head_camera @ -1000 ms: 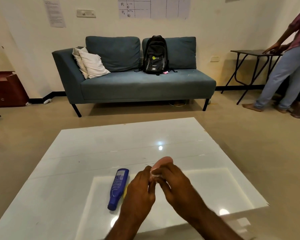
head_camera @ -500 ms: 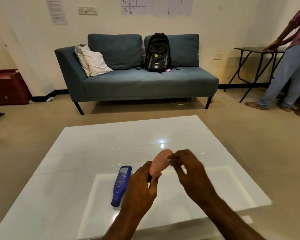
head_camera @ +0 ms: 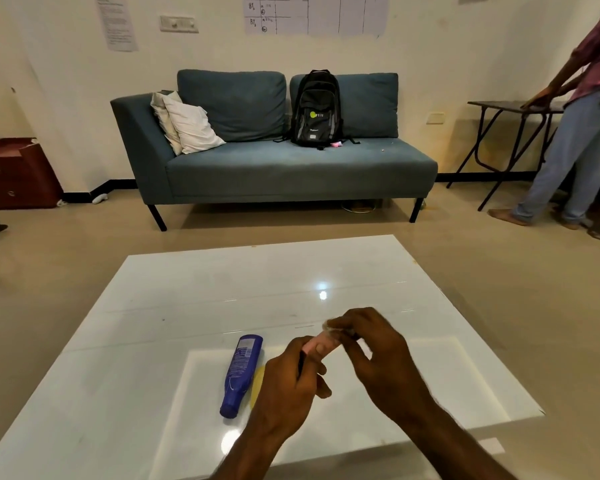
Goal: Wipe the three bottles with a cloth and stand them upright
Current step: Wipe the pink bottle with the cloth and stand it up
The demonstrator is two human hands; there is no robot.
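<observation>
Holding the pink bottle (head_camera: 317, 346) up off the counter (head_camera: 194, 282), my left hand (head_camera: 284, 386) has its fingers curled round the lower part, and only a short pink strip shows between the two hands. My right hand (head_camera: 378, 351) is curled over the bottle's far end and pinches a whitish scrap of cloth (head_camera: 330, 326) against it. I cannot tell how much cloth is tucked under the fingers.

The blue bottle (head_camera: 241, 372) lies on its side on the counter, just left of my left hand, cap end toward me. A yellow patch (head_camera: 258, 377) shows beside it, mostly hidden by the left hand. I cannot tell whether it is the third bottle.

As I judge it, the main risk is the pink bottle slipping. It is smooth, held in the air, and the right hand is rubbing along it, so a hard stroke could pull it out of the left grip and drop it onto the glossy counter. The cloth is held only at the fingertips and could also work loose. A dropped bottle might knock the blue one and set it rolling.

Half a second back, the rounded pink end stood clear above the left hand with the right fingertips just at its tip. Now the right hand has closed over that end and hides most of it. The blue bottle has not shifted.
</observation>
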